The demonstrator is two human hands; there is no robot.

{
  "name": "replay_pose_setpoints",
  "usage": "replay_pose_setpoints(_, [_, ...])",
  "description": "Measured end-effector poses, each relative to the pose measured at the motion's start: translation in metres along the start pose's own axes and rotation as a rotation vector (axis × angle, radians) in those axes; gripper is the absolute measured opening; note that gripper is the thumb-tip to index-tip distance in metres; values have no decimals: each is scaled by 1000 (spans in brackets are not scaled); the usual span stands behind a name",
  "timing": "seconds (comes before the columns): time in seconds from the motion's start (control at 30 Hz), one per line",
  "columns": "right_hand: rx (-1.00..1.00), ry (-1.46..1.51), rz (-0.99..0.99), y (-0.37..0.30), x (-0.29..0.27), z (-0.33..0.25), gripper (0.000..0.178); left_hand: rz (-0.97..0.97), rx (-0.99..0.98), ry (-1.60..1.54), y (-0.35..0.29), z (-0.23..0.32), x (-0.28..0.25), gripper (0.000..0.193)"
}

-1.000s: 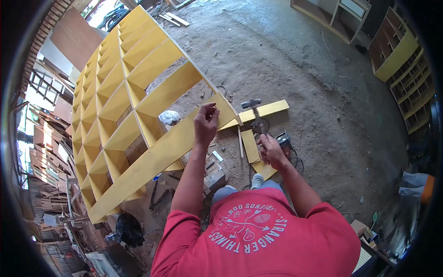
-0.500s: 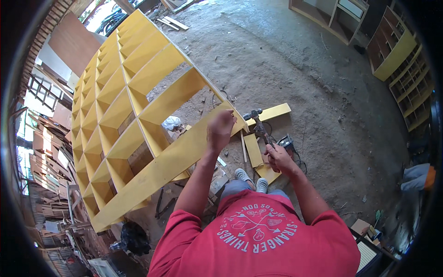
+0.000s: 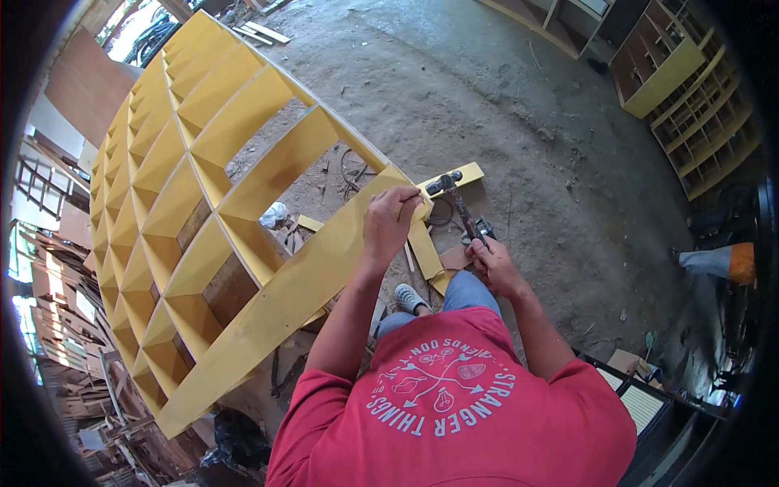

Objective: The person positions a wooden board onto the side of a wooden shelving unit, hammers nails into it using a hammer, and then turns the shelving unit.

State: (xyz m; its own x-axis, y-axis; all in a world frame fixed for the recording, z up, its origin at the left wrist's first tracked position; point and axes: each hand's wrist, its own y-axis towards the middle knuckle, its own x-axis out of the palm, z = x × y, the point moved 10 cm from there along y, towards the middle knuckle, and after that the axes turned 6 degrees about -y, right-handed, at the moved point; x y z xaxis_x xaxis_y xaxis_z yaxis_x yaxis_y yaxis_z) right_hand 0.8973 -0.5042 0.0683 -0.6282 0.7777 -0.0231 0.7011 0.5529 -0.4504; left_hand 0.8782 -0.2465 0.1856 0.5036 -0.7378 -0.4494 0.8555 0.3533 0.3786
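Note:
A large yellow wooden frame of square compartments (image 3: 182, 123) stands at the left, with a long yellow board (image 3: 268, 312) along its near side. My left hand (image 3: 388, 223) is at the board's right end, by the frame's corner. Its fingers are closed in a pinch, and whatever is between them is too small to make out. My right hand (image 3: 495, 268) grips a hammer (image 3: 462, 209) by its handle. The hammer's head is just right of my left fingertips, over the corner.
Yellow board offcuts (image 3: 424, 250) lie on the dirt floor beyond my feet. Wooden shelving units (image 3: 661, 81) stand at the far right. Scrap wood (image 3: 69, 325) is piled at the left, and a black plastic bag (image 3: 239, 438) lies beneath the frame's near end.
The view has shifted, so the frame sits further left. My hammer remains close to my left fingertips at the corner. One leg has come forward under me.

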Motion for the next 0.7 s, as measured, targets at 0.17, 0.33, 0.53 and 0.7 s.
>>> replay_pose_setpoints(0.17, [-132,-92,36,0,-15,-17,38,-4,21,19,-3,9,3,13])
replay_pose_setpoints(0.33, [-323,-457,172,-15,-36,-75,36,-36,18,69,-6,12,8,13])
replay_pose_setpoints(0.53, [-428,-596,104,-16,-58,-125,27,46,40,107,-9,9,9,26])
replay_pose_setpoints(0.7, [-509,-761,14,-5,-68,-150,27,88,-120,116,-20,0,12,38])
